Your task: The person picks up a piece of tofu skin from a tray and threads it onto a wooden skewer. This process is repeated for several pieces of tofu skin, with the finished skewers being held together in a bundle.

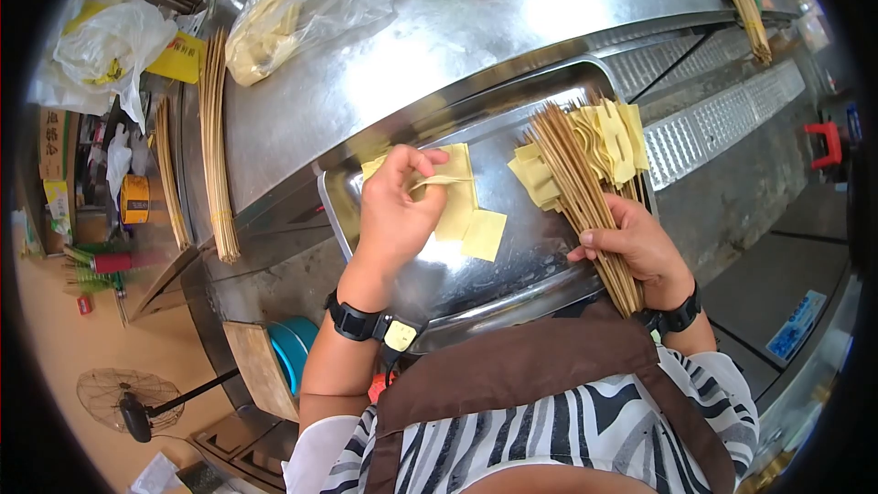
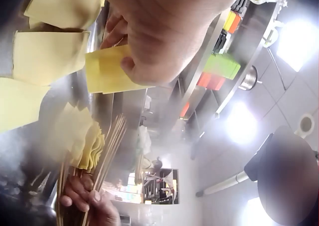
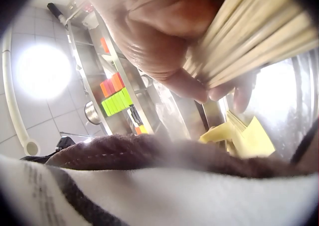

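My left hand (image 1: 395,215) is over the left part of a steel tray (image 1: 535,261), pinching a thin yellow square sheet (image 2: 107,71), which looks like tofu skin, between thumb and fingers. Beneath it lie more flat yellow squares (image 1: 485,234), partly overlapping. On the tray's right side, my right hand (image 1: 640,247) grips a thick bundle of thin wooden skewers (image 1: 572,165), points facing away from me. Folded, wavy yellow sheets (image 1: 608,142) are threaded on some skewers at the far end. Close up in the right wrist view, thumb and fingers wrap the skewers' lower part.
A steel counter (image 1: 439,46) runs behind the tray, with a clear plastic bag (image 1: 265,37) of pale yellow pieces on it. More skewer bundles (image 1: 215,146) lie at the left and another bundle (image 1: 743,5) at the far right. A standing fan (image 1: 135,412) is lower left.
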Demonstrator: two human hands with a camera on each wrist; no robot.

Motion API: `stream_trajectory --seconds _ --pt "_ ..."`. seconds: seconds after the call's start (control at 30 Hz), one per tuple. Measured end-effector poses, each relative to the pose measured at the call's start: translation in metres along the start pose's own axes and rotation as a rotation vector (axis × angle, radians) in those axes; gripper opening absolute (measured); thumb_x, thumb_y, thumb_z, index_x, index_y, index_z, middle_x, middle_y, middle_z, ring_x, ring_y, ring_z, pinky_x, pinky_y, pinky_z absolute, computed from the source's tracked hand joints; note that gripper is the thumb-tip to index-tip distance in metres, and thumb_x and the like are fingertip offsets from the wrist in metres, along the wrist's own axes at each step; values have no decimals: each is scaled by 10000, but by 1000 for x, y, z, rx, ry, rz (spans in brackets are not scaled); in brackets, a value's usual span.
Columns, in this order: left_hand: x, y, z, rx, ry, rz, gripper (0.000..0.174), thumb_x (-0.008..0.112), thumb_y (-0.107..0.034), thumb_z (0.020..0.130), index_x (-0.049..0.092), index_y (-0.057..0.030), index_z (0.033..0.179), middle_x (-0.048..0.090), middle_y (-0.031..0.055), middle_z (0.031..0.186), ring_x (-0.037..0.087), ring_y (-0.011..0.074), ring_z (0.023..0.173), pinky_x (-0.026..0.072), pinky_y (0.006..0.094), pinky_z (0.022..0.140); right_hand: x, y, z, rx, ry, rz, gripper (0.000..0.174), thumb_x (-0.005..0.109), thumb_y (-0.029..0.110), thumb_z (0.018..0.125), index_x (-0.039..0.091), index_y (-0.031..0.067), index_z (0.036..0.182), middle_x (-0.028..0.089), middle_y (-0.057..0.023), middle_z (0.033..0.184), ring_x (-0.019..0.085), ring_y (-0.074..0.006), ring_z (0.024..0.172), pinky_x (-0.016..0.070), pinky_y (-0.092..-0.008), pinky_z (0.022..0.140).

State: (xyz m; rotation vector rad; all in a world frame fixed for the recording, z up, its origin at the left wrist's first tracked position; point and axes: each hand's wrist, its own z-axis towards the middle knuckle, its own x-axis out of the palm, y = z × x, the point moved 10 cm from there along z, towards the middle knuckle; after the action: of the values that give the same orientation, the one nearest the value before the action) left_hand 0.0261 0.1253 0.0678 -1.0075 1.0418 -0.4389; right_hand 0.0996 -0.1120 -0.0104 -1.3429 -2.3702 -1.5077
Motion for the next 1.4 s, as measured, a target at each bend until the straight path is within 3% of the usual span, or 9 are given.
stream_trajectory --seconds 0.03,0.07,0.13,0.23,0.43,0.73,1.13,1.37,1.4 --pt "3 15 -2 -177 13 -273 106 561 21 778 543 -23 873 658 94 953 627 150 849 495 269 761 0 -1 1 1 3 -3 266 607 -16 837 540 -23 1094 588 -19 836 587 -85 664 555 -326 768" --pt "2 16 -2 -177 10 -274 106 561 21 778 543 -23 873 658 94 953 627 150 849 495 269 761 -1 -2 2 -8 19 5 266 614 -17 834 541 -23 1089 591 -22 835 591 -88 665 553 -327 774" --pt "4 32 -2 -302 -33 -488 97 548 14 815 536 -14 908 664 76 903 620 105 761 501 238 631 0 -2 1 -18 33 11 266 620 -18 830 541 -22 1084 594 -25 835 595 -92 666 552 -328 779" --pt "17 39 -5 -456 -56 -648 141 550 6 833 564 9 974 663 57 894 611 80 717 490 222 609 0 -1 0 -2 12 19 254 635 -15 824 552 -19 1065 603 -30 827 602 -98 667 549 -327 784" --pt "37 51 -4 -495 43 -663 239 575 -5 850 572 -15 1089 659 63 956 646 121 803 530 260 687 -3 -4 1 -1 12 42 281 656 -11 809 571 -23 1076 609 -29 800 607 -107 663 550 -321 788" --pt "54 30 4 -382 -90 -755 250 615 0 859 553 -8 1101 666 79 1004 639 117 845 508 241 735 -1 0 -2 7 2 28 255 662 -9 798 592 -32 1042 619 -28 785 610 -103 663 549 -306 782" --pt "67 14 15 -345 -56 -704 204 609 -35 881 554 -15 1076 671 40 919 603 61 750 454 204 617 0 -4 0 33 20 32 261 641 -27 797 582 -45 1050 624 -40 800 624 -116 689 545 -279 754" --pt "72 14 16 -349 -44 -767 209 601 -15 880 535 -7 1078 668 52 920 605 63 756 455 192 620 -2 -7 -1 74 -4 15 250 667 -37 794 594 -37 1032 632 -49 809 643 -132 709 537 -241 678" --pt "71 12 16 -348 -40 -771 215 586 8 881 521 10 1086 667 79 957 613 81 818 472 204 670 -2 -8 -1 70 2 22 252 673 -36 793 595 -35 1032 634 -51 811 651 -137 725 534 -232 664"
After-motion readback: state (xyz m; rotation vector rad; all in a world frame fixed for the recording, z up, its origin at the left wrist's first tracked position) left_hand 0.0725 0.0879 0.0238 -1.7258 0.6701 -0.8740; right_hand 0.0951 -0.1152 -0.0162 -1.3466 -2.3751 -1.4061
